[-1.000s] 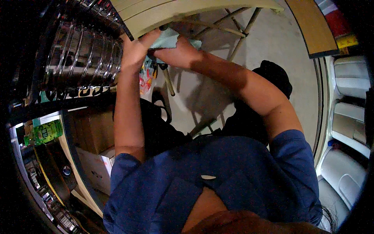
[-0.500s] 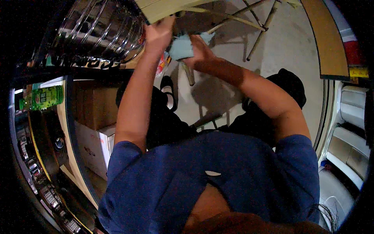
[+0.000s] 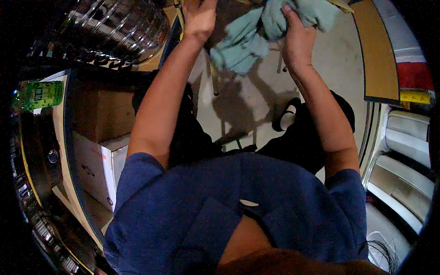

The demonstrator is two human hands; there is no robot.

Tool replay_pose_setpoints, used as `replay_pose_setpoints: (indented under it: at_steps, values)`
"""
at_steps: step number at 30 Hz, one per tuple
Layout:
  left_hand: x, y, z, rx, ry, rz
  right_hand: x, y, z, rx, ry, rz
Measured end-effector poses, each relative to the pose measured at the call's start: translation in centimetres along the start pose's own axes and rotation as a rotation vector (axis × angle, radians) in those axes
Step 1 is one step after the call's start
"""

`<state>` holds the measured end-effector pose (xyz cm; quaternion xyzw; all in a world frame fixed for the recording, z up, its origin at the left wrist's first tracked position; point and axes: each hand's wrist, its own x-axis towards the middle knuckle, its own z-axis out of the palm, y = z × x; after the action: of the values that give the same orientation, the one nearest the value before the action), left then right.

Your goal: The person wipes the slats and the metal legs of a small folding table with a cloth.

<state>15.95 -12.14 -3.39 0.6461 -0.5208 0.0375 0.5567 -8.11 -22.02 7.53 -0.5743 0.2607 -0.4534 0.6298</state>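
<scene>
My right hand (image 3: 300,43) grips a pale green cloth (image 3: 245,39), its thumb pressed on top. The cloth is bunched at the hand and hangs loose toward the left, above the floor. My left hand (image 3: 200,18) is at the upper edge, left of the cloth and apart from it. Its fingertips run out of the picture, so whether it holds anything does not show. Below and between the hands, a pale leg of a piece of furniture (image 3: 215,80) stands on the floor.
A large clear ribbed container (image 3: 119,32) stands at upper left. Below it, a shelf holds a brown carton (image 3: 107,107) and a white box (image 3: 94,160). A green-labelled bottle (image 3: 43,95) is at far left. On the right are a brown board (image 3: 378,50) and white drawers (image 3: 408,137).
My right hand has moved right with the cloth, which now hangs more spread out. My left hand has shifted up and right. The cream panel at the top has left the view.
</scene>
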Motion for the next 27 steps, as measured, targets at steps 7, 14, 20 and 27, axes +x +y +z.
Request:
replay_pose_setpoints:
  at_steps: [7,14,20,27]
  values:
    - [1.0,5.3,0.9,-0.354,0.402,-0.288,1.7,4.4,4.5,-1.218,-0.505,-0.450]
    - [-0.1,0.3,-0.6,-0.006,0.208,0.118,4.3,8.7,4.7,-1.391,-0.494,-0.794]
    - [-3.1,-2.4,-1.1,0.747,0.151,0.351,5.4,4.8,1.6,-1.742,-0.737,-0.308]
    - [-1.1,4.8,1.1,-0.170,0.367,-0.195,7.2,13.5,-5.6,-1.188,-0.249,-0.552]
